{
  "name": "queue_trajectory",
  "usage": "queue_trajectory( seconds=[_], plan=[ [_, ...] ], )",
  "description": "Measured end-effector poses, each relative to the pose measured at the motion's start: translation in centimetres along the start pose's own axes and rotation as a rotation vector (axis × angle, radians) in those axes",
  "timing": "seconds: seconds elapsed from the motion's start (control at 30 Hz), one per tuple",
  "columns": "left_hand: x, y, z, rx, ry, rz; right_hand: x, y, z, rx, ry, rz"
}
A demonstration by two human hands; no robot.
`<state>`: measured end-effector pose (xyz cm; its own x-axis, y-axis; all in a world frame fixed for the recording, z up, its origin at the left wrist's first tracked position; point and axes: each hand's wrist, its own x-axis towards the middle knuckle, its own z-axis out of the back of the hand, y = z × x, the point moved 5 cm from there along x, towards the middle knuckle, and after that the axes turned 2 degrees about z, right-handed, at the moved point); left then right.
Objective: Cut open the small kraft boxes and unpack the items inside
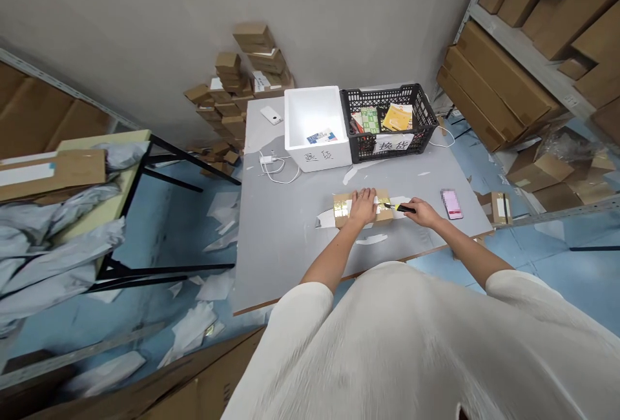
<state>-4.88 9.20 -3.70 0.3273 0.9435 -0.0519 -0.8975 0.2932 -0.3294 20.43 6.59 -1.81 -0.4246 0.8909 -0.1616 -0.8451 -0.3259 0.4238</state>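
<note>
A small brown cardboard box (342, 206), banded with shiny yellowish tape, lies on a gray table (281, 239) beside scraps of white paper. The left hand (364, 205) presses on its top, fingers close together; the right hand's fingers are closed around a black-and-yellow cutter (405, 208), its tip at the box.
</note>
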Motion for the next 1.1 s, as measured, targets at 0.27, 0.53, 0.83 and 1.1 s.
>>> queue_trajectory(
  seconds=[0.27, 0.53, 0.83, 1.1],
  plan=[
    [-1.0, -0.3, -1.1, -0.009, -0.084, 0.029, -0.1, 0.3, -0.3, 0.037, -0.081, -0.013],
    [-1.7, -0.3, -1.0, -0.082, -0.089, 0.029, -0.1, -0.1, -1.1, 0.054, -0.113, 0.021],
    [-1.7, -0.2, -1.0, -0.066, -0.071, 0.040, 0.1, -0.8, -1.5, 0.139, -0.109, 0.053],
    [-1.8, -0.2, -1.2, -0.049, -0.076, 0.061, 0.6, -1.4, -1.3, 0.179, -0.063, 0.094]
  ],
)
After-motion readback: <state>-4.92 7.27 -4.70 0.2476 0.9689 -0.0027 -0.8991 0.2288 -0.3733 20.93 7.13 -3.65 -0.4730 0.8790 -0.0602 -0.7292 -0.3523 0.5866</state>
